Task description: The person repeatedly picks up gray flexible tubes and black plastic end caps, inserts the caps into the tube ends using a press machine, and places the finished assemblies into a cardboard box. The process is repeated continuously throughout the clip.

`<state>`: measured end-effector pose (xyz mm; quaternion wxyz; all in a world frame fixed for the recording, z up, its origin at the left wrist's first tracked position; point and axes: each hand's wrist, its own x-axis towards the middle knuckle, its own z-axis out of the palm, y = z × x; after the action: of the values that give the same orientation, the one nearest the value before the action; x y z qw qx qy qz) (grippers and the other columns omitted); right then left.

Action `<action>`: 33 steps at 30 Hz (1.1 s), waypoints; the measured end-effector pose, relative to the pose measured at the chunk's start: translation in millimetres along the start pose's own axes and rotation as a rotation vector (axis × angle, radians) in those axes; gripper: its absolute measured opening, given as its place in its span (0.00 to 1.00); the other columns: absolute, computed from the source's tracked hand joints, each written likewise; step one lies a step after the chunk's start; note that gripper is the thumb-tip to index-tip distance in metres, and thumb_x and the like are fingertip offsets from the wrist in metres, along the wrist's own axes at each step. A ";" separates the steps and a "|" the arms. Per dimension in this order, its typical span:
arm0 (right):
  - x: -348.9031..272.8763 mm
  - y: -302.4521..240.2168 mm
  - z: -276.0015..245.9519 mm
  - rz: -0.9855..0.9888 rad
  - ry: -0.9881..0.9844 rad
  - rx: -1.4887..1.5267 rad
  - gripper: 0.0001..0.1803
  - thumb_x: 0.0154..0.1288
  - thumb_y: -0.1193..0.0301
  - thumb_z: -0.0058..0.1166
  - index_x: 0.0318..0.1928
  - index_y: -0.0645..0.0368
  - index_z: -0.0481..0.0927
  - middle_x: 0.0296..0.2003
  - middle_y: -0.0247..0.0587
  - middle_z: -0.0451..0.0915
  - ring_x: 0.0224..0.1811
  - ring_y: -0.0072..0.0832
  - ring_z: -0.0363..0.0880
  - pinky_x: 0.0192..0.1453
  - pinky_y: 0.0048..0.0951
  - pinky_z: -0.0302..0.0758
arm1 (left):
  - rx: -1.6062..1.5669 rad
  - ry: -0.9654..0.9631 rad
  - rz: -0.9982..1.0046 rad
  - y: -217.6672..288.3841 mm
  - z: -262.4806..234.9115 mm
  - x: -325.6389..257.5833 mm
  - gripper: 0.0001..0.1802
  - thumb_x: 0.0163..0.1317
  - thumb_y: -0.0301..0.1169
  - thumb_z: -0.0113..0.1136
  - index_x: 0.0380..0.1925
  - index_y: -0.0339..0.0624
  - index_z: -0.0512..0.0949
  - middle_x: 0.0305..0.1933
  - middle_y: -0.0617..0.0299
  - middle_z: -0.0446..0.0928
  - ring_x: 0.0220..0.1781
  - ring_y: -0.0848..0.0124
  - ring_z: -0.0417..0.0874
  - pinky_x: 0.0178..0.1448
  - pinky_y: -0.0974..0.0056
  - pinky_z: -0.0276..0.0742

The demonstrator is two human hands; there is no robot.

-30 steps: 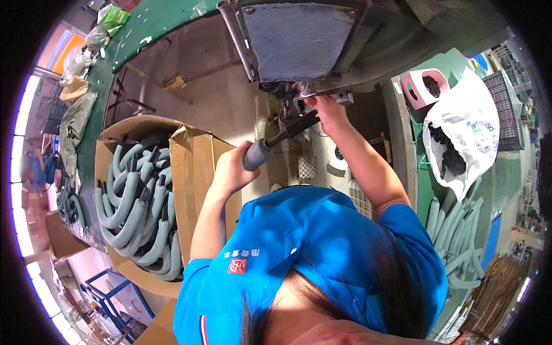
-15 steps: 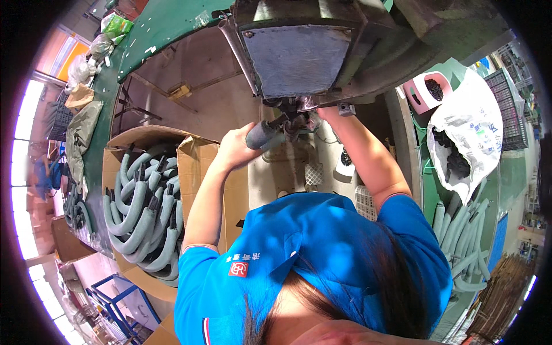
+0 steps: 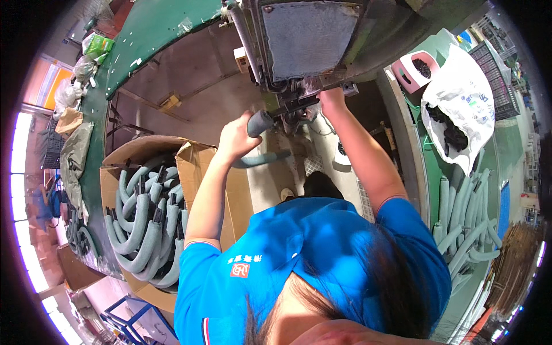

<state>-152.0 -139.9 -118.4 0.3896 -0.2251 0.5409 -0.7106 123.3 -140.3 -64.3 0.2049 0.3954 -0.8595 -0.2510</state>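
My left hand (image 3: 234,140) is closed around a grey foam-covered tube (image 3: 260,124). A flat black strip (image 3: 297,106) sticks out of the tube's end toward the machine. Below the wrist, a curved grey length (image 3: 261,160) shows, likely part of the same tube. My right hand (image 3: 332,102) is up against the underside of the machine (image 3: 310,40), beside its working head (image 3: 296,92) and close to the strip's tip. Its fingers are mostly hidden there, so what they hold cannot be made out.
At my left stands a cardboard box (image 3: 198,155) full of curved grey tubes (image 3: 141,230) with black ends. On the right are a white sack (image 3: 463,98) of black pieces, a pink-and-white container (image 3: 417,72) and more grey tubes (image 3: 466,213). A green table (image 3: 155,29) lies far left.
The tube in my left hand has turned and come slightly up, so its black strip and curved tail now show clearly. My right hand stays by the machine. The whole view has shifted a little.
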 end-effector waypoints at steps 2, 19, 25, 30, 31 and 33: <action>-22.5 -11.8 -9.9 0.166 0.144 0.191 0.07 0.62 0.69 0.55 0.35 0.55 0.70 0.27 0.31 0.71 0.25 0.20 0.68 0.35 0.28 0.72 | 0.068 0.097 0.065 -1.6 5.0 -7.2 0.23 0.42 0.30 0.62 0.43 0.44 0.71 0.34 0.48 0.77 0.38 0.49 0.80 0.40 0.54 0.76; -59.4 -7.5 -63.8 0.304 -0.084 0.182 0.07 0.66 0.69 0.53 0.37 0.61 0.74 0.31 0.37 0.78 0.33 0.25 0.78 0.40 0.27 0.79 | 0.270 -0.014 0.030 1.0 3.0 -2.7 0.27 0.43 0.30 0.64 0.47 0.41 0.68 0.34 0.47 0.78 0.37 0.50 0.80 0.40 0.53 0.77; -61.0 -10.4 -47.0 0.267 -0.171 0.229 0.06 0.64 0.70 0.56 0.36 0.60 0.76 0.31 0.34 0.78 0.31 0.23 0.77 0.37 0.25 0.77 | 0.077 0.034 0.059 24.5 -20.7 -4.5 0.22 0.44 0.28 0.63 0.42 0.43 0.69 0.33 0.47 0.77 0.39 0.48 0.79 0.40 0.53 0.75; -76.1 -44.0 -2.0 0.246 -0.420 0.106 0.06 0.61 0.72 0.58 0.36 0.61 0.77 0.29 0.34 0.78 0.29 0.22 0.77 0.34 0.24 0.77 | 0.038 -0.004 0.082 25.9 -40.3 -46.3 0.21 0.42 0.26 0.63 0.41 0.46 0.73 0.35 0.51 0.78 0.40 0.51 0.80 0.41 0.57 0.76; -75.6 -43.3 2.4 0.266 -0.437 0.128 0.07 0.60 0.72 0.59 0.36 0.62 0.77 0.28 0.35 0.79 0.28 0.22 0.78 0.33 0.23 0.78 | 0.077 -0.017 0.058 24.6 -44.0 -53.0 0.22 0.41 0.25 0.63 0.41 0.47 0.73 0.36 0.52 0.79 0.40 0.53 0.81 0.42 0.58 0.76; -83.1 -47.1 11.3 0.290 -0.436 0.079 0.07 0.60 0.72 0.60 0.36 0.62 0.77 0.28 0.35 0.79 0.29 0.21 0.78 0.34 0.23 0.79 | 0.088 0.007 0.039 16.9 -45.5 -67.8 0.22 0.41 0.27 0.63 0.41 0.48 0.73 0.35 0.54 0.78 0.39 0.54 0.80 0.41 0.57 0.76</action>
<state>-108.9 -75.1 -61.9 0.6031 -0.2777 0.4426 -0.6027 179.5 -90.0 -28.7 0.1950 0.3881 -0.8765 -0.2075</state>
